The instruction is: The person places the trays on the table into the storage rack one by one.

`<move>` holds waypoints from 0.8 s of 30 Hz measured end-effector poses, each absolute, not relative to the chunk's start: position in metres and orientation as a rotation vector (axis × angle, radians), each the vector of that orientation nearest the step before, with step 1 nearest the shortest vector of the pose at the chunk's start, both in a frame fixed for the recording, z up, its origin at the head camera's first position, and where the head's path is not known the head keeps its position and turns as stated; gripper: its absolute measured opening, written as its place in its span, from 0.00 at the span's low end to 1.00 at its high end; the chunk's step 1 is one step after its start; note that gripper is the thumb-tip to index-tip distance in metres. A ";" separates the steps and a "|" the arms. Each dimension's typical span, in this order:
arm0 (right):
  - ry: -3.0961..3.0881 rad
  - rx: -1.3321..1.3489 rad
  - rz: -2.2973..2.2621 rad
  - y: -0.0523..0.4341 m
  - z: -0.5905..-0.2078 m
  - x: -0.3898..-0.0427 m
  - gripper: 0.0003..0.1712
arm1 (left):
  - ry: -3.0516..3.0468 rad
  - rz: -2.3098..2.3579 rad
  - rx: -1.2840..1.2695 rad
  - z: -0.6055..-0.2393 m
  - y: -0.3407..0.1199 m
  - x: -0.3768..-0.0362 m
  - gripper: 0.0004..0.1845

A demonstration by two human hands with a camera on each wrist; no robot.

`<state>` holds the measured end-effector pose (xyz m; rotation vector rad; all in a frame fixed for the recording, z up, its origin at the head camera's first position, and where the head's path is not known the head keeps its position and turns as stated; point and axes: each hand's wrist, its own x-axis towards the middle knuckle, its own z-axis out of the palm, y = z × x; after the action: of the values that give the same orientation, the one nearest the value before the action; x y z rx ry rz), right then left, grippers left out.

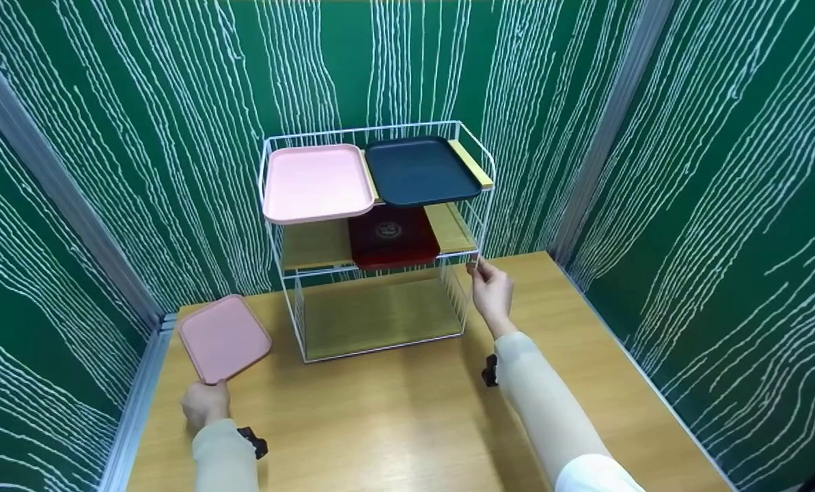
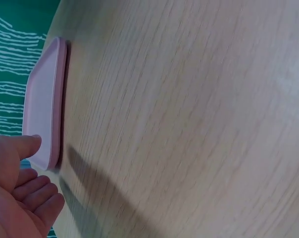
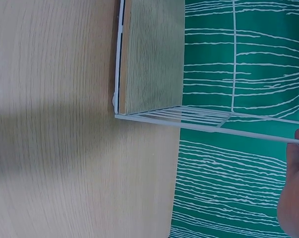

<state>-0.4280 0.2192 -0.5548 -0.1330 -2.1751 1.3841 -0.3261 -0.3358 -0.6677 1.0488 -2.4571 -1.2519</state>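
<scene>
At the left of the table my left hand (image 1: 205, 403) pinches the near corner of a pink tray (image 1: 224, 338). In the left wrist view the thumb lies over the rim of that tray (image 2: 43, 104), the other fingers curled below. My right hand (image 1: 492, 290) grips the right front post of a white wire rack (image 1: 289, 301) at about middle-shelf height; only part of this hand (image 3: 295, 193) shows in the right wrist view. On the rack's top level sit another pink tray (image 1: 318, 182) and a dark blue tray (image 1: 422, 171). A dark red tray (image 1: 393, 238) with a round emblem rests on the middle shelf.
The rack's bottom wooden shelf (image 1: 383, 318) lies on the wooden table (image 1: 380, 424). Green walls (image 1: 742, 171) with white wavy lines and grey metal corner posts (image 1: 609, 123) enclose the table's back and sides.
</scene>
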 end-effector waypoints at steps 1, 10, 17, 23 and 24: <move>-2.171 -0.132 1.380 0.219 -0.555 -0.428 0.17 | -2.460 -1.252 1.059 -0.667 -0.336 -0.327 0.21; -2.161 -0.149 1.421 0.221 -0.554 -0.429 0.18 | -2.505 -1.278 1.071 -0.662 -0.333 -0.331 0.20; -2.145 -0.114 1.414 0.219 -0.557 -0.428 0.18 | -2.546 -1.220 1.119 -0.668 -0.336 -0.334 0.18; -2.145 -0.115 1.416 0.219 -0.558 -0.426 0.17 | -2.568 -1.197 1.169 -0.674 -0.337 -0.341 0.20; -2.148 -0.115 1.418 0.219 -0.558 -0.426 0.17 | -2.575 -1.192 1.168 -0.674 -0.336 -0.342 0.21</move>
<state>-0.4258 0.2193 -0.5583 -0.1150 -2.1476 1.4177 -0.3416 -0.3364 -0.6741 1.1683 -2.5750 -1.1922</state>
